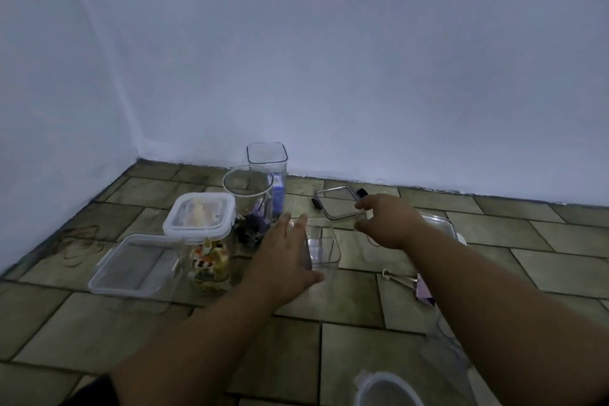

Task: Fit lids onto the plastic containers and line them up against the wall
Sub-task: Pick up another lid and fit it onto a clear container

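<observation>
A small clear square container (322, 245) stands open on the tiled floor. My left hand (283, 257) lies against its left side with fingers spread and the thumb at its near corner. Behind it a square clear lid with a dark rim (337, 203) lies flat on the floor. My right hand (387, 221) hovers at the lid's near right corner, thumb and fingers curled and apart; I cannot tell whether they touch it. A tall square container (267, 155) stands against the wall. A white-lidded container (199, 216) holds colourful pieces.
An open round jar (247, 188) with dark bits at its bottom stands left of centre. A flat clear box (135, 264) sits at the left and a clear tray (440, 224) behind my right arm. A binder clip (403, 280) and a white round tub (385, 389) lie nearer me.
</observation>
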